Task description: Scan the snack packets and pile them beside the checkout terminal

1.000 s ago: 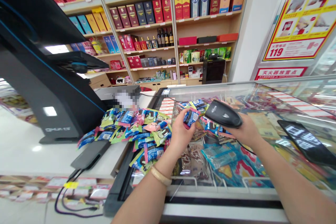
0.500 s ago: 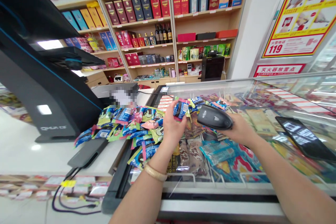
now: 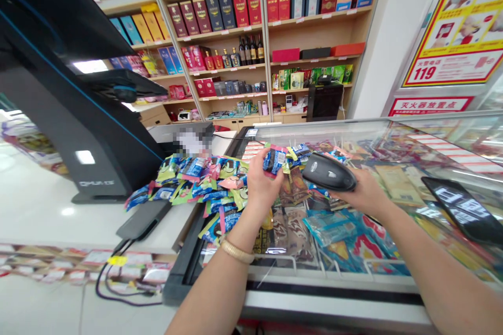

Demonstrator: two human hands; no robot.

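Left hand (image 3: 265, 180) pinching one blue packet (image 3: 272, 163) over the far-left glass-topped case (image 3: 338, 301), now showing its label (image 3: 281, 158) farther left than a second ago, standing apart from the black scanner (image 3: 329, 171) the right hand (image 3: 367, 191) is gripping, heaped packets (image 3: 196, 186) lying left.

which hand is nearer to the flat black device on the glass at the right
Right. The right hand, holding the scanner, is left of the device; the left hand, gripping a packet, is farther left.

Packet pile (image 3: 210, 180) left of scanner (image 3: 329, 171), phone (image 3: 463, 209) right, shelves (image 3: 314, 38) behind display case (image 3: 334, 301)
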